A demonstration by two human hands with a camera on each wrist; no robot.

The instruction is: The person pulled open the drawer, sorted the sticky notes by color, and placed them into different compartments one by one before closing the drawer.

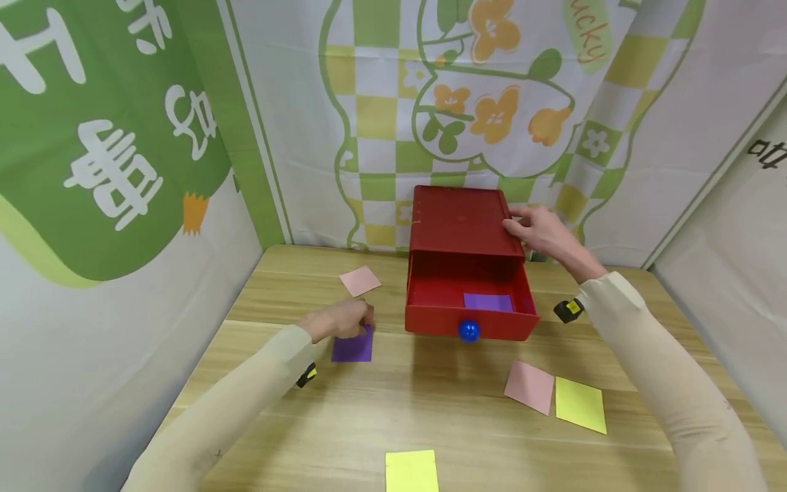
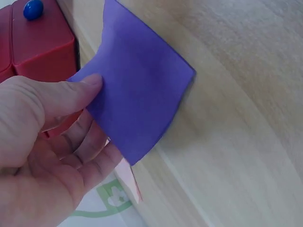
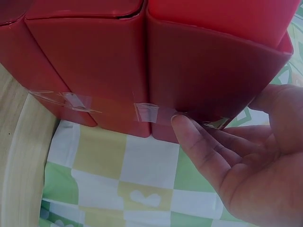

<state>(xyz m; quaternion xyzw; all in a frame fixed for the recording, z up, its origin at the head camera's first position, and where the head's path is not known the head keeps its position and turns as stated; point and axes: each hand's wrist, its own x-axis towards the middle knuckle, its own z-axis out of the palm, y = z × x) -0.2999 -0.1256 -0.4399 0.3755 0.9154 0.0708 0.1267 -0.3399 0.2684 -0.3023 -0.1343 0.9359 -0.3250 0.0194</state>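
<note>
My left hand (image 1: pixel 341 320) pinches a purple paper square (image 2: pixel 142 80) between thumb and fingers, low over the table left of the box. In the left wrist view the paper bends slightly, its far corners free. My right hand (image 1: pixel 544 232) grips the rear right edge of a red drawer box (image 1: pixel 458 219). Seen from the right wrist, its fingertips lie against the box's taped back. The top drawer (image 1: pixel 430 320) is pulled out, with a blue knob (image 1: pixel 469 331) on its front. Another purple square (image 1: pixel 486 302) lies inside it.
A pink square (image 1: pixel 360 281) lies behind the left hand. Right of centre lie a second pink square (image 1: pixel 530 387) and a yellow one (image 1: pixel 580 404). Another yellow square (image 1: pixel 411 471) is at the near edge of view. A printed curtain (image 1: pixel 375 150) hangs behind the wooden table (image 1: pixel 307 437).
</note>
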